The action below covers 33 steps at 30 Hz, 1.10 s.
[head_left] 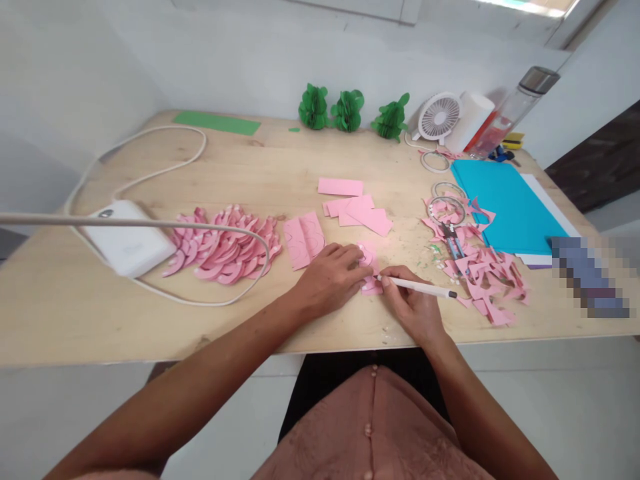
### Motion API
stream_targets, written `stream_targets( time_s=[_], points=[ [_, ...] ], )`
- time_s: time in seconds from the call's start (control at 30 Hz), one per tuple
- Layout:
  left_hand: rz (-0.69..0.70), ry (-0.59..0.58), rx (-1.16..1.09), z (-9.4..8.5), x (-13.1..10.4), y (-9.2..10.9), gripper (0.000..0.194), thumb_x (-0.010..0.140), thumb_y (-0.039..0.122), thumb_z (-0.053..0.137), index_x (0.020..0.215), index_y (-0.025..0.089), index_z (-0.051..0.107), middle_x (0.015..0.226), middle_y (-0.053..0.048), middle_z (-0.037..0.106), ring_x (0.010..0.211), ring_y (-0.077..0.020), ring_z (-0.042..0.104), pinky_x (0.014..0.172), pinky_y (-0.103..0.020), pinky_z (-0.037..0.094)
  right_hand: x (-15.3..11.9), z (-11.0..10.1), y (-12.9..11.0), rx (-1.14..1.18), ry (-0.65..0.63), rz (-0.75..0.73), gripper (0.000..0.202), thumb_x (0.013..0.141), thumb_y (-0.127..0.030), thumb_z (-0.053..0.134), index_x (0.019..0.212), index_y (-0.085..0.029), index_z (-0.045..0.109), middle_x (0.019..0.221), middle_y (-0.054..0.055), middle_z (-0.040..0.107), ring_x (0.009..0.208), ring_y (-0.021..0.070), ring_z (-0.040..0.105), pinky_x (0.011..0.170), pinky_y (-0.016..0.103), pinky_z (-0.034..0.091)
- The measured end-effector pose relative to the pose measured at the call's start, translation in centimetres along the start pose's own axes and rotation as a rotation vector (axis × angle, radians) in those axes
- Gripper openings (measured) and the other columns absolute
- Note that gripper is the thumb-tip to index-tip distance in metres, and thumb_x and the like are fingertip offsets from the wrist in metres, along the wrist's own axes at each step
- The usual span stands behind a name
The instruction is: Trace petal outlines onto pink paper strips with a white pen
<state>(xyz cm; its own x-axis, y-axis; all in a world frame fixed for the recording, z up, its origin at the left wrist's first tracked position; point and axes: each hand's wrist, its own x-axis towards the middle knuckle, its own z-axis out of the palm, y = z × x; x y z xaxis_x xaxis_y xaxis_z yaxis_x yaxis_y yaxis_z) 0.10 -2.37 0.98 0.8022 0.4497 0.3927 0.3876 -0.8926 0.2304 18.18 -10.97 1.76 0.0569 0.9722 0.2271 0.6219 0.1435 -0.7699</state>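
My left hand (330, 279) lies on a small piece of pink paper (371, 253), its fingers stretched out and pressing it to the table. Curved pencil-like lines show on the part of that paper left uncovered. In my right hand (416, 312) is a white pen (423, 287) with a dark end, its tip touching the paper beside my left fingertips. Pink pieces with drawn curves (304, 240) lie just left of there. Behind them are several plain pink rectangles (365, 212).
A heap of curved pink cutouts (233, 243) sits beside a white power bank (131, 239) with a looping cable. Pink scraps (493, 283), scissors (453, 241) and tape rolls (435, 161) are at right, near a blue folder (510, 207). Green paper shapes (346, 111) and a fan (440, 117) stand behind.
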Motion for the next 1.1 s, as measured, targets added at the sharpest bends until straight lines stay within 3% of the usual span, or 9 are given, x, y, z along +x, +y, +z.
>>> stream_targets(
  time_s=[0.3,0.7,0.9,1.1],
  points=[
    [-0.003,-0.011,-0.007,0.0,0.0,0.0,0.023,0.094,0.020,0.046,0.106,0.020,0.065,0.107,-0.010,0.062,0.112,-0.0238,0.054,0.092,-0.039,0.043,0.0,-0.1,0.0,0.077,0.001,0.026,0.016,0.092,-0.030,0.051,0.092,-0.019,0.063,0.081,0.002,0.066,0.067,0.0134,0.058,0.059,0.024,0.042],
    [-0.012,-0.013,-0.016,-0.1,0.1,0.0,0.023,0.095,0.022,0.044,0.099,0.020,0.066,0.104,-0.009,0.061,0.110,-0.0229,0.055,0.091,-0.038,0.042,-0.9,0.6,-1.2,0.301,0.050,0.198,0.011,0.087,-0.029,0.057,0.086,-0.020,0.064,0.078,0.002,0.068,0.070,0.0154,0.064,0.063,0.025,0.048],
    [-0.004,-0.015,-0.018,-0.1,0.0,-0.1,0.022,0.094,0.020,0.045,0.103,0.020,0.066,0.106,-0.010,0.061,0.113,-0.0235,0.054,0.092,-0.038,0.042,-0.8,0.2,-0.4,0.251,0.162,0.223,0.014,0.087,-0.031,0.058,0.085,-0.019,0.063,0.072,0.002,0.068,0.064,0.0157,0.062,0.056,0.025,0.046],
    [-0.008,-0.023,-0.019,-0.1,0.0,0.0,0.022,0.094,0.019,0.046,0.103,0.020,0.065,0.107,-0.010,0.062,0.113,-0.0239,0.054,0.092,-0.040,0.043,-0.8,0.3,-0.1,0.206,0.104,0.159,0.014,0.089,-0.031,0.056,0.087,-0.019,0.063,0.075,0.002,0.067,0.065,0.0144,0.060,0.056,0.024,0.045]
  ],
)
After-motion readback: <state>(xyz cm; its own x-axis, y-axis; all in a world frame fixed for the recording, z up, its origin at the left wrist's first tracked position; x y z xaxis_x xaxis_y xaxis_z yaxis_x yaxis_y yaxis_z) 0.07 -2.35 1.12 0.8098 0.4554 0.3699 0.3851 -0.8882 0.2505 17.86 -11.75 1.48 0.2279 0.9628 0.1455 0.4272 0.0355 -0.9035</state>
